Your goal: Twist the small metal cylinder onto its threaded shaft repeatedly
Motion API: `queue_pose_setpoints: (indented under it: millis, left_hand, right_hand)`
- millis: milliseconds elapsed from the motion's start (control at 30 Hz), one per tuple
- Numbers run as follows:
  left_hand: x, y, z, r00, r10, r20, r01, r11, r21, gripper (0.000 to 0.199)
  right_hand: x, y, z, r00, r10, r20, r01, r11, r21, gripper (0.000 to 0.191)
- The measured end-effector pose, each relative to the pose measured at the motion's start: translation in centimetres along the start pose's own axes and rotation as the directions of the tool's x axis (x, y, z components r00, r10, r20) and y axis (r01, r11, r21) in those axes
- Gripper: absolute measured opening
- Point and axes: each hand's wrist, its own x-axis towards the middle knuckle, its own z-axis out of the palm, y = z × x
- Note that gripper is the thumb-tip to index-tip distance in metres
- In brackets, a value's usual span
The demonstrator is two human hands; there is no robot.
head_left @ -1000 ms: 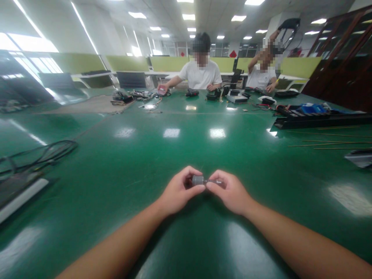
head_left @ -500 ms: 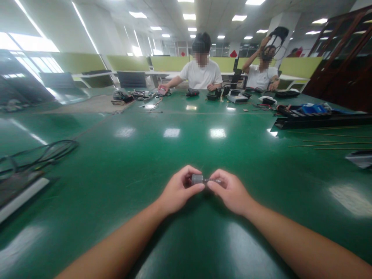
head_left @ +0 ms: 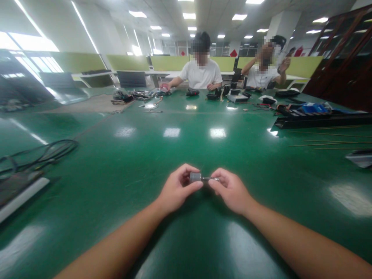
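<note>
By the left edge of the surface (head_left: 130, 143), a dark case (head_left: 20, 188) with a pale strip along its side is cut off by the view, its contents hard to make out; a black cable (head_left: 59, 149) loops just behind it, partly out of view; a heap of parts (head_left: 122, 97) near the far edge is too small to tell piece from piece; the left hand (head_left: 176, 190), on a forearm slanting up from the lower left, has its thumb in front and fingers curled behind, clamped on a grey cylinder (head_left: 195, 177), whose left end they hide; the cylinder lies level above the surface, toward the near edge; a thin shaft (head_left: 205, 178) runs from it to the right, and whether the two are one piece I cannot tell; the right hand (head_left: 231, 190), its forearm slanting in from the lower right, pinches the shaft between thumb and fingers, covering part of it; a co-worker (head_left: 202, 75) sits at the far edge, lower body hidden; toward the right edge, thin rods (head_left: 334, 142) and a silver piece (head_left: 360, 158) are cut off by the view.
</note>
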Motion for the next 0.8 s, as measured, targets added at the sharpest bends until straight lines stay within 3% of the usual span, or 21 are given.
queue_pose_setpoints:
  millis: [800]
  left_hand:
    - [0.38, 0.03, -0.20, 0.994, -0.048, -0.103, 0.038, 0.994, -0.100, 0.033]
  right_hand:
    - [0.06, 0.03, -0.07, 0.998, 0.014, -0.068, -0.010, 0.998, 0.059, 0.020]
